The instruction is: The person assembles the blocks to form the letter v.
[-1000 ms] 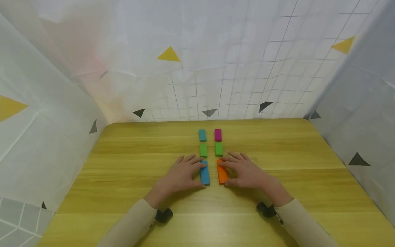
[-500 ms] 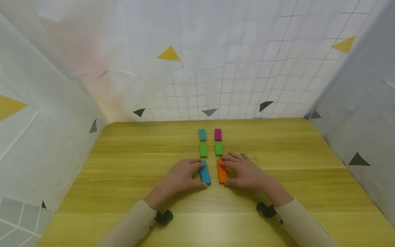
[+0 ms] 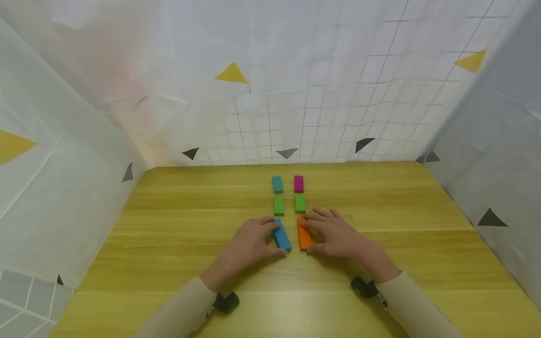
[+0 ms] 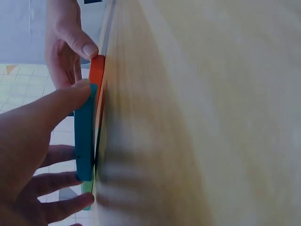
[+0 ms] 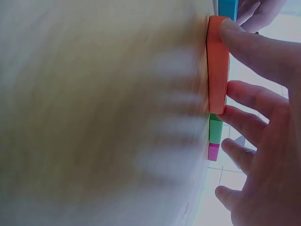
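My left hand [image 3: 248, 241] grips a blue rectangular block [image 3: 282, 237] by its two short ends, thumb at the near end and fingers at the far end. The block lies slightly askew, its near end turned right. In the left wrist view this blue block [image 4: 85, 136] shows close over the wooden surface. Across a narrow gap, my right hand [image 3: 338, 234] grips an orange block [image 3: 304, 237] of like size, also end to end. The right wrist view shows the thumb at one end of the orange block [image 5: 217, 66] and a fingertip at the other.
Beyond the held blocks, two green blocks [image 3: 279, 206] stand side by side on the wooden table [image 3: 169, 258]. Behind them are a teal block [image 3: 277, 185] and a magenta block [image 3: 298, 184]. White patterned sheets [image 3: 287, 108] enclose the table at the back and sides.
My left fingers have drawn together at the blue block's far end. Its near end has swung to the right with my thumb. The right hand and orange block have stayed practically still.
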Tool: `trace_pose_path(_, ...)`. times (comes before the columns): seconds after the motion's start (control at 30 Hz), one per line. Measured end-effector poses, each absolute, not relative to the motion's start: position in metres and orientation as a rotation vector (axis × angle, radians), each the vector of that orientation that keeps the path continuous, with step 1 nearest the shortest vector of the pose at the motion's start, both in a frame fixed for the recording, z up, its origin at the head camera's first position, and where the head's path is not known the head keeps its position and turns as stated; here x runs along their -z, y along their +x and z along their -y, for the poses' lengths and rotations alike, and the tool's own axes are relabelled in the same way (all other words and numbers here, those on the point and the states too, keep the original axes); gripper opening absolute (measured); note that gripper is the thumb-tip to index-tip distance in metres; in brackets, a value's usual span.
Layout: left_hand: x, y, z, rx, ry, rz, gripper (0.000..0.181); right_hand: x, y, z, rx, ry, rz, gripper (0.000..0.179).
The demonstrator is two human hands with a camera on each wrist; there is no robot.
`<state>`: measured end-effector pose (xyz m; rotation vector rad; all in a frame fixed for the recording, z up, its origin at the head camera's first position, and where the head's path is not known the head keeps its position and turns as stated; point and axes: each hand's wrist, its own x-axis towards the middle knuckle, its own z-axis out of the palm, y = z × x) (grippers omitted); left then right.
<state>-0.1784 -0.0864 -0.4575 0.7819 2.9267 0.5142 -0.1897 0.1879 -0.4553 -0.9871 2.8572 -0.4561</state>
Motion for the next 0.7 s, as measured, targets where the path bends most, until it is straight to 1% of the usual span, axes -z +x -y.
trace_pose_path(0.3,0.458,-0.173,0.077,-0.475,0.724,-2.978,0.078,0.457,-0.19,-0.188,0.448,-0.985,-2.866,0.073)
trace_pose_path(0.7,0.456,-0.166,0.074,-0.434,0.703,-3.015,0.072,0.459,-0.19,-0.188,0.425,-0.983,-2.893,0.074)
